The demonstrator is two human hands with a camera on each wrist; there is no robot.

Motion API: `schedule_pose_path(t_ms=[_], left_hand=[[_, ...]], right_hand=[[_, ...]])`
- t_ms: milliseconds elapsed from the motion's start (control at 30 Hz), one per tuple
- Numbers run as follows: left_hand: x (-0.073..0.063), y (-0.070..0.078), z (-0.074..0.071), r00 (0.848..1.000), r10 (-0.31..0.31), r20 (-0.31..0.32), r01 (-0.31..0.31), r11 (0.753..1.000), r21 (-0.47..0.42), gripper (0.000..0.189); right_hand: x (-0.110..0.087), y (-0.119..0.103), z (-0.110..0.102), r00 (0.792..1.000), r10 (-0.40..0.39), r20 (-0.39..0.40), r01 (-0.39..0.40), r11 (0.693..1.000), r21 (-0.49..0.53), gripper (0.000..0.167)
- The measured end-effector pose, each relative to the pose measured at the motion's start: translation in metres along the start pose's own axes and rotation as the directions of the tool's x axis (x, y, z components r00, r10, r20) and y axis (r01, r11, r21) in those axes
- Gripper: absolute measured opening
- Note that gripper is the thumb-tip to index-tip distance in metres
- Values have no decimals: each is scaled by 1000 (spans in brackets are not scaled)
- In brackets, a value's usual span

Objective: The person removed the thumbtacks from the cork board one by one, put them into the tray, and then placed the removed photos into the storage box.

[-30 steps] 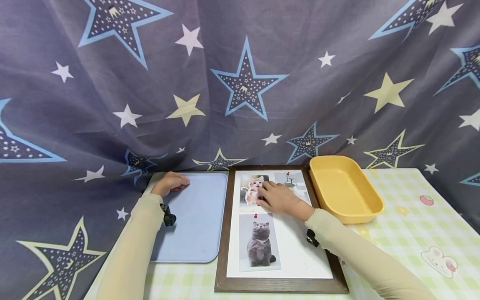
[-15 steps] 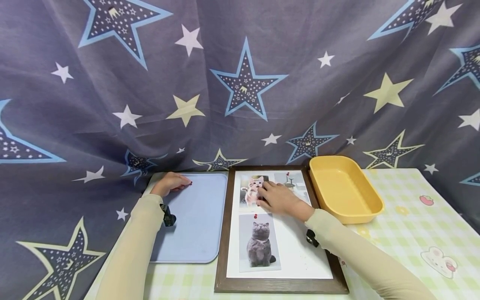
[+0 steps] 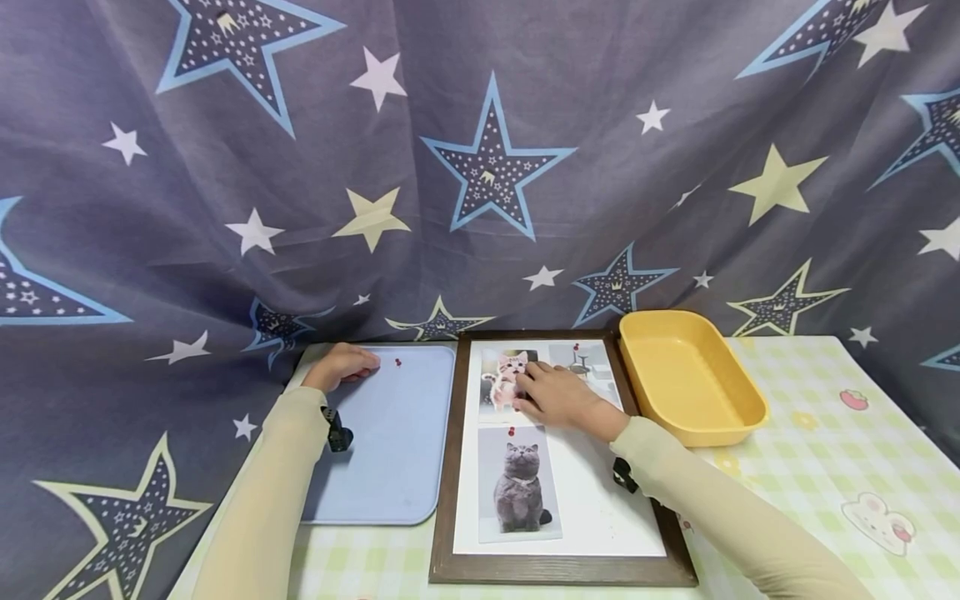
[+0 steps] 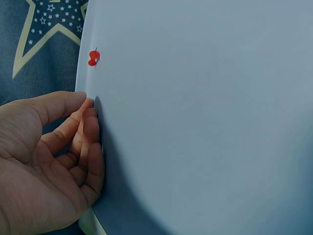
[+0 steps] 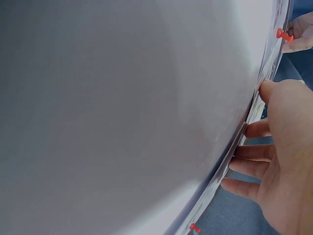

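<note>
My left hand (image 3: 342, 367) hovers at or touches the far-left part of the blue tray (image 3: 382, 450), its fingers loosely bent. In the left wrist view, the thumb and index fingertips are close together with nothing visible between them. A red push pin (image 3: 398, 362) lies on the tray just beyond those fingertips, apart from them. My right hand (image 3: 561, 398) rests with extended fingers on a kitten photo (image 3: 495, 392), covering part of it. That photo lies on a white board (image 3: 592, 508) with a dark wooden frame. Below it, a grey cat photo (image 3: 519, 492) has a red push pin (image 3: 512, 432) at its top.
A third photo (image 3: 600, 367), partly behind the right hand, has a red push pin (image 3: 577, 347) at its top. To the board's right stands a yellow bin (image 3: 682, 379). A checked cloth (image 3: 810, 475) covers the table, and a star-patterned curtain (image 3: 600, 100) hangs behind.
The red push pin has come out from under my left fingertips and now lies farther right on the tray. The left hand barely shifts; the right hand stays on the kitten photo.
</note>
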State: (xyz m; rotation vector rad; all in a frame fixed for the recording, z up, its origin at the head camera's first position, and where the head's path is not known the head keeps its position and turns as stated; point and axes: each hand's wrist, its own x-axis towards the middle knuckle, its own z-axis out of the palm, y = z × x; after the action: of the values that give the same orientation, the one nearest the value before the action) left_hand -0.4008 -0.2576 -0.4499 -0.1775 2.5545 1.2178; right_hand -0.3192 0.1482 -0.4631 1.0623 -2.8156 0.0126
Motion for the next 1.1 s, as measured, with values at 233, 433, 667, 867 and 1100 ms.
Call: schedule_pose_path(t_ms=[233,433,667,867,1100], left_hand=[[0,0,-3,1000,-2,5,2,1000,-15,30],[-1,1,-3,1000,-11,5,11,1000,-17,32],[2,1,-1,1000,-21,-2,20,1000,-14,35],[0,5,0,1000,-20,-15,19,1000,-25,33],[-6,27,8,996,41,-78,-49,994,-100,39]], right_hand=[[1,1,0,1000,-2,-2,2,1000,-3,33],[1,1,0,1000,-7,-7,7,1000,-2,33],[1,0,1,1000,1,1,-1,1000,0,34],[1,0,3,1000,5,12,-5,1000,-1,36],[0,1,1,1000,0,-7,0,1000,-4,35]])
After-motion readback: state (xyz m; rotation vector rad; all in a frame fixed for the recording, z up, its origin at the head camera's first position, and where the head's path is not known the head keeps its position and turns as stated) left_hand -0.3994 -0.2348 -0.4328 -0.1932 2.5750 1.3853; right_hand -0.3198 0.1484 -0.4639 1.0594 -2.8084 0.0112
